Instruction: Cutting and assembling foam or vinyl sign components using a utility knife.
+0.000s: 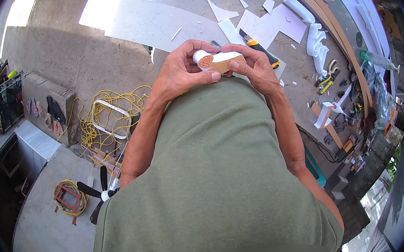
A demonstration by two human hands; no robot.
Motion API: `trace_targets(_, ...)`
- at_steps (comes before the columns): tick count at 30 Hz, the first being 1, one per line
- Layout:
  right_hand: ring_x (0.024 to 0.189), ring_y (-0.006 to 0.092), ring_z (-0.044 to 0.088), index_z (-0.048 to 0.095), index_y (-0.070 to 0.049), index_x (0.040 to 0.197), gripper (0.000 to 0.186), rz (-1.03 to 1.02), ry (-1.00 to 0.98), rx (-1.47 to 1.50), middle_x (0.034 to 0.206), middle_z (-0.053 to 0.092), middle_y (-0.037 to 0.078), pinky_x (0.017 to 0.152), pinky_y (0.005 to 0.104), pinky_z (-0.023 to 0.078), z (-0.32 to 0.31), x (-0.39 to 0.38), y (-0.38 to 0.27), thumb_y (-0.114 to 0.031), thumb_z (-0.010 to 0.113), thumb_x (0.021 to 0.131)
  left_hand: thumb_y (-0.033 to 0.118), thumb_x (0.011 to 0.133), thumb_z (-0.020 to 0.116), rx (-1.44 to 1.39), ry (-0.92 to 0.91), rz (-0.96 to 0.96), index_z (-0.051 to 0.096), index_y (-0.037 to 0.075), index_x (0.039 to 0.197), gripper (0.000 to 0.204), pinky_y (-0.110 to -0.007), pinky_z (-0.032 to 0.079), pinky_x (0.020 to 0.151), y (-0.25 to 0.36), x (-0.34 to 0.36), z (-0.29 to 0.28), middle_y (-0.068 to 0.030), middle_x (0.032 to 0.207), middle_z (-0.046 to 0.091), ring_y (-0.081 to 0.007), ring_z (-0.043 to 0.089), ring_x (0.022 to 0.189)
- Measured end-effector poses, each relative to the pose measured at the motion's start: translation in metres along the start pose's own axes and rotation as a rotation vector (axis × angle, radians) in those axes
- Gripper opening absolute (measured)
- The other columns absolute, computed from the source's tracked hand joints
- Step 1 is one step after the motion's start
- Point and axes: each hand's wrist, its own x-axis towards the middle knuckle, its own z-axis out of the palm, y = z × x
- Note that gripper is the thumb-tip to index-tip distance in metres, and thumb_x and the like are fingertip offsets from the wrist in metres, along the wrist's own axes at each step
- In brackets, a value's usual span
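Between both hands, just past the front of my green shirt, is a small white curved piece with a brown face (223, 65); its left end is round, with reddish marks. My left hand (178, 74) is closed round that end, thumb below and fingers above. My right hand (261, 70) pinches the other end between thumb and fingers. A black and yellow utility knife (256, 45) lies just beyond my right hand. White sheet offcuts (270, 25) are spread around it.
White curled shapes (317, 47) lie to the right, near yellow-handled snips (325, 83) and a glue gun (340, 108). Long brown strips (334, 28) curve along the right side. At left are a tangled yellow cord (106, 104), a black fan (104, 194) and a concrete block (42, 86) with slippers.
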Motion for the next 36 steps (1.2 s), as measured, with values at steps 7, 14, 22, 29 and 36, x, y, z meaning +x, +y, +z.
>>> trace_targets(7, 0.12, 0.0206, 0.057, 0.051, 0.001, 0.137, 0.063, -0.196, 0.023, 0.397, 0.129, 0.059, 0.013, 0.101, 0.0386, 0.047, -0.002, -0.001, 0.001, -0.027, 0.077, 0.087, 0.026, 0.073, 0.087, 0.145, 0.201, 0.287, 0.049, -0.006, 0.138, 0.082, -0.038, 0.054, 0.095, 0.02, -0.001, 0.027, -0.0207, 0.124, 0.063, -0.0268, 0.064, 0.113)
trace_targets(14, 0.128, 0.0273, 0.054, 0.035, -0.003, 0.148, 0.076, -0.293, -0.003, 0.651, 0.139, 0.053, 0.016, 0.105, 0.0453, 0.048, 0.002, 0.001, -0.002, -0.024, 0.076, 0.088, 0.029, 0.072, 0.089, 0.571, 0.342, 0.758, 0.054, -0.007, 0.133, 0.079, -0.032, 0.059, 0.077, 0.033, 0.013, 0.054, -0.0173, 0.109, 0.069, -0.0221, 0.069, 0.096)
trace_targets(22, 0.128, 0.0293, 0.054, 0.036, -0.004, 0.147, 0.077, -0.279, 0.01, 0.675, 0.139, 0.052, 0.015, 0.104, 0.0453, 0.05, -0.003, 0.002, -0.002, -0.023, 0.078, 0.085, 0.024, 0.067, 0.092, 0.649, 0.436, 0.884, 0.062, -0.009, 0.12, 0.069, -0.028, 0.053, 0.061, 0.037, 0.022, 0.062, -0.0136, 0.085, 0.067, -0.0173, 0.065, 0.07)
trace_targets(29, 0.122, 0.0223, 0.057, 0.042, -0.001, 0.143, 0.073, -0.251, 0.039, 0.209, 0.132, 0.057, 0.011, 0.1, 0.0374, 0.05, -0.004, 0.002, -0.003, -0.025, 0.079, 0.085, 0.019, 0.07, 0.091, 0.625, 0.387, 0.722, 0.062, -0.006, 0.122, 0.064, -0.027, 0.053, 0.061, 0.033, 0.022, 0.047, -0.0119, 0.089, 0.068, -0.0151, 0.066, 0.07)
trace_targets(36, 0.079, 0.0213, 0.072, 0.052, 0.005, 0.125, 0.047, -0.169, 0.098, -0.139, 0.097, 0.068, 0.014, 0.069, 0.0302, 0.059, 0.003, 0.014, 0.002, -0.038, 0.047, 0.105, 0.024, 0.09, 0.075, -0.119, 0.149, 0.185, 0.066, -0.004, 0.12, 0.042, -0.026, 0.053, 0.075, -0.015, 0.054, 0.003, -0.0064, 0.099, 0.07, -0.0112, 0.063, 0.092)
